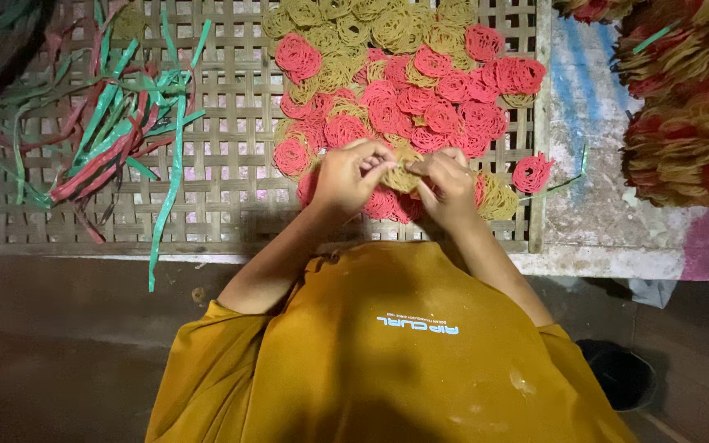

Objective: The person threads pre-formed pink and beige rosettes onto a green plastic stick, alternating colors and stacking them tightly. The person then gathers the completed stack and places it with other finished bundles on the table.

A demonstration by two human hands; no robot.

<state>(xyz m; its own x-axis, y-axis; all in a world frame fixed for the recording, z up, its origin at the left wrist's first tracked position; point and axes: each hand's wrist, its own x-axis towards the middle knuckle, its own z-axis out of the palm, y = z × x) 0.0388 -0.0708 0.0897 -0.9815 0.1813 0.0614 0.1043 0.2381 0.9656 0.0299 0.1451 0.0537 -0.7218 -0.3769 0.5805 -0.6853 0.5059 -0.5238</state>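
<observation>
Dim floor is seen at the bottom, and above it a woven bamboo tray (231, 98) is spread across a pale, worn counter (609, 221). An ochre shirt (387, 353) fills the lower middle. At the right edge, big stacked bundles of crackers (683, 123) in red and tan are piled. On the tray's right half a loose heap of round, lacy red and tan noodle crackers (404, 74) is laid out. On its left half, green and red plastic strips (116, 123) are scattered in a tangle. Over the near edge of the heap, the left hand (346, 176) is curled, its fingers pinched on a tan cracker (404, 174). The right hand (449, 184) is closed on the same cracker from the other side. One lone red cracker (532, 173) is seen on the tray's right rim.
</observation>
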